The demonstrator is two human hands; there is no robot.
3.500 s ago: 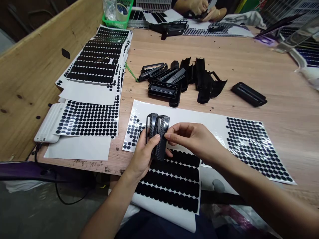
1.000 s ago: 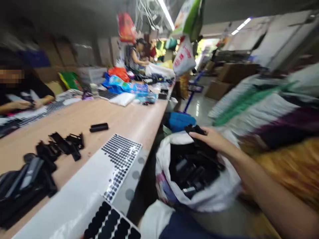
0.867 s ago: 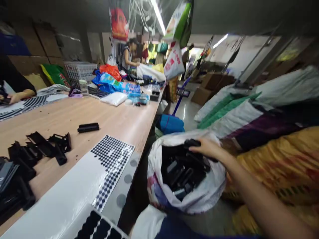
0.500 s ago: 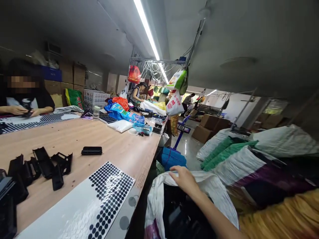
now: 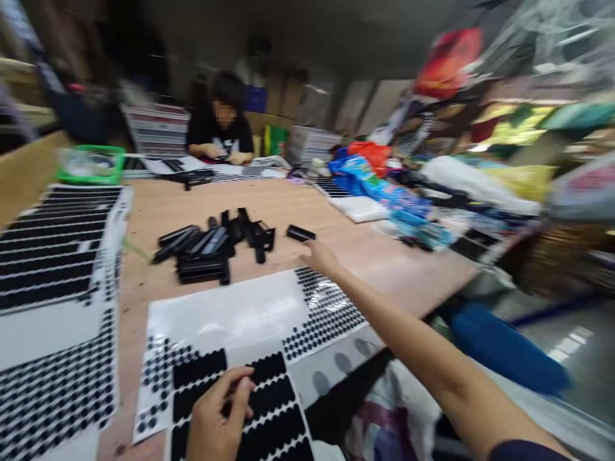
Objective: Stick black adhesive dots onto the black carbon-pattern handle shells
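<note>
Over the table, my right hand point(image 5: 321, 258) reaches forward with its fingers apart, just short of a single black plastic part point(image 5: 301, 232). My left hand point(image 5: 218, 413) hovers over a sheet of black stickers point(image 5: 276, 403) in rows; its fingers are loosely curled, a gap shows between thumb and forefinger, and I see nothing held. Under that sheet lies a white backing sheet point(image 5: 259, 301) with small black dots. Left of the single part is a heap of black plastic parts point(image 5: 206, 246).
More sticker sheets point(image 5: 52, 256) lie on the left, near a green basket point(image 5: 91, 164). Across the table point(image 5: 384, 269) a person point(image 5: 221, 128) works with their hands. Blue and red bags point(image 5: 369, 169) lie at the right. Below the table's edge stands a white sack point(image 5: 398, 410).
The view has swung left. My right hand has moved from the white sack's rim to the table, near the single black part. My left hand has come into view.
</note>
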